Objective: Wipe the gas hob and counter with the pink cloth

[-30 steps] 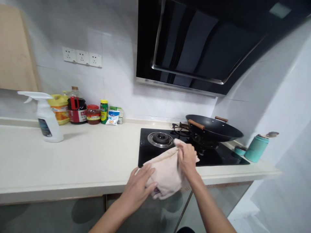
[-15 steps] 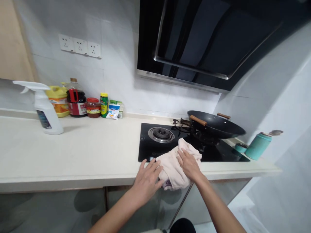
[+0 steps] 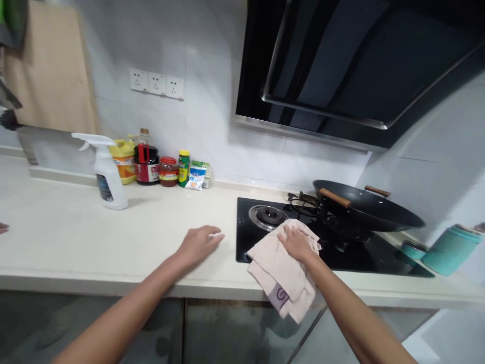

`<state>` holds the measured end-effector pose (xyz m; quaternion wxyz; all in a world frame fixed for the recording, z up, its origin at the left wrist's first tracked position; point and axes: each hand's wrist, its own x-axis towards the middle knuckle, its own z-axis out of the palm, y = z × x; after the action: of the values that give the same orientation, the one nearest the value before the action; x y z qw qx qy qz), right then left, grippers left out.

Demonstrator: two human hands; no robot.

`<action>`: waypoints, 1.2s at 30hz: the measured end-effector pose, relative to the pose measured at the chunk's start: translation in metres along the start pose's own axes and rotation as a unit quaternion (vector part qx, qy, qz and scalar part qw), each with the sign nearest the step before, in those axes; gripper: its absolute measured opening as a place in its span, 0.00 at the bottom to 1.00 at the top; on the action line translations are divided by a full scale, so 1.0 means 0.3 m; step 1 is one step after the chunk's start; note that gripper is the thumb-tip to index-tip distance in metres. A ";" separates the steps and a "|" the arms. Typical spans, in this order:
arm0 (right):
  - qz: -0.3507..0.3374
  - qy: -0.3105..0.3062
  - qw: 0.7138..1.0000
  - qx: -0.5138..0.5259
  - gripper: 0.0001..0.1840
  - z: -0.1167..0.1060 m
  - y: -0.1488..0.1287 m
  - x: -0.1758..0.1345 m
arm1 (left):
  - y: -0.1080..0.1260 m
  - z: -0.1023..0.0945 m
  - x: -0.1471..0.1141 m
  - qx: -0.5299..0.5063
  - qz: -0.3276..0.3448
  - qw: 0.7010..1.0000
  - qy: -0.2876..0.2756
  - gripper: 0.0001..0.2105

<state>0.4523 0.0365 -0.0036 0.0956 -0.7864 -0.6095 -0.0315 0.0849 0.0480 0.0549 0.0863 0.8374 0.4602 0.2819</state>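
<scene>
My right hand [image 3: 297, 243] lies on a pale pink towel [image 3: 282, 263], fingers spread and pressed against its upper part. The towel covers the front left of the black gas cooktop [image 3: 246, 242]. Its lower end, with a purple mark, hangs over the counter edge. To the left, my left hand [image 3: 200, 245] is over the white counter [image 3: 151, 237], just short of the cooktop, its fingers loosely bent and thumb apart. I see nothing in it. A round burner [image 3: 270, 216] is behind the towel.
A black wok [image 3: 367, 205] with wooden handles sits on the right burner. Beyond it are a teal canister [image 3: 452, 250] and its teal lid [image 3: 413, 249]. Leftward stand a white spray bottle [image 3: 109, 177] and a red-lidded jar [image 3: 168, 172]. Another person's fingertips [image 3: 3, 228] show at the left edge.
My left hand has moved left, away from the towel, onto the counter. My right hand stays on the towel, whose lower end hangs further down. The view has turned left.
</scene>
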 end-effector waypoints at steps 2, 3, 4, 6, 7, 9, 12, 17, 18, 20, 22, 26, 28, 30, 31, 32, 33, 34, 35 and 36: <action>-0.035 0.003 0.999 0.006 0.34 0.010 -0.012 -0.005 | -0.073 -0.026 0.056 0.027 -0.032 0.999 -0.005 0.22; -0.057 0.004 0.998 0.010 0.33 0.015 -0.019 -0.015 | -0.104 -0.033 0.081 0.039 -0.042 0.998 -0.014 0.22; -0.083 0.007 0.996 0.020 0.32 0.019 -0.029 -0.028 | -0.129 -0.037 0.104 0.046 -0.048 0.997 -0.026 0.22; -0.137 0.016 0.988 0.063 0.31 0.028 -0.056 -0.055 | -0.160 -0.037 0.140 0.049 -0.051 0.996 -0.044 0.22; -0.163 0.021 0.982 0.093 0.31 0.033 -0.073 -0.066 | -0.165 -0.034 0.151 0.047 -0.050 0.996 -0.048 0.21; -0.207 0.030 0.966 0.154 0.31 0.046 -0.117 -0.076 | -0.162 -0.027 0.154 0.041 -0.045 0.997 -0.053 0.21; -0.246 0.046 0.945 0.209 0.30 0.072 -0.205 -0.052 | -0.144 -0.027 0.108 0.040 -0.036 0.996 -0.072 0.21; -0.224 0.092 0.945 0.219 0.31 0.100 -0.379 0.077 | -0.200 -0.056 -0.074 0.064 0.031 0.995 -0.072 0.19; -0.206 0.095 0.953 0.199 0.32 0.099 -0.414 0.110 | -0.232 -0.062 -0.116 0.068 0.038 0.995 -0.057 0.18; -0.166 0.085 0.973 0.138 0.34 0.096 -0.476 0.176 | -0.308 -0.069 -0.191 0.081 0.032 0.996 -0.016 0.17; -0.137 0.050 0.986 0.075 0.36 0.094 -0.527 0.240 | -0.380 -0.070 -0.248 0.093 0.005 0.995 0.037 0.16; -0.117 -0.029 0.992 0.021 0.38 0.099 -0.591 0.367 | -0.439 -0.058 -0.293 0.110 -0.047 0.985 0.120 0.18; -0.110 -0.054 0.992 0.005 0.37 0.100 -0.608 0.428 | -0.433 -0.052 -0.291 0.113 -0.052 0.983 0.133 0.17; -0.100 -0.073 0.992 -0.004 0.37 0.094 -0.622 0.482 | -0.425 -0.051 -0.284 0.110 -0.058 0.982 0.144 0.17; -0.095 -0.080 0.992 -0.006 0.38 0.090 -0.628 0.502 | -0.423 -0.053 -0.280 0.105 -0.063 0.981 0.151 0.17; -0.091 -0.085 0.992 -0.006 0.38 0.085 -0.634 0.517 | -0.422 -0.056 -0.278 0.100 -0.070 0.980 0.159 0.17; -0.088 -0.089 0.992 -0.006 0.38 0.079 -0.639 0.525 | -0.423 -0.059 -0.276 0.094 -0.077 0.979 0.165 0.18; -0.086 -0.092 0.992 -0.004 0.37 0.074 -0.644 0.525 | -0.424 -0.063 -0.276 0.089 -0.085 0.978 0.171 0.18; -0.086 -0.096 0.992 -0.002 0.37 0.069 -0.648 0.519 | -0.423 -0.067 -0.276 0.083 -0.091 0.977 0.175 0.18; -0.087 -0.099 0.991 -0.001 0.37 0.064 -0.651 0.504 | -0.422 -0.071 -0.276 0.077 -0.097 0.976 0.178 0.18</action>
<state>0.3012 0.2308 0.0245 0.0313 -0.7296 -0.6821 0.0378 -0.0528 0.0488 -0.0111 -0.0353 0.7294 0.5675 0.3803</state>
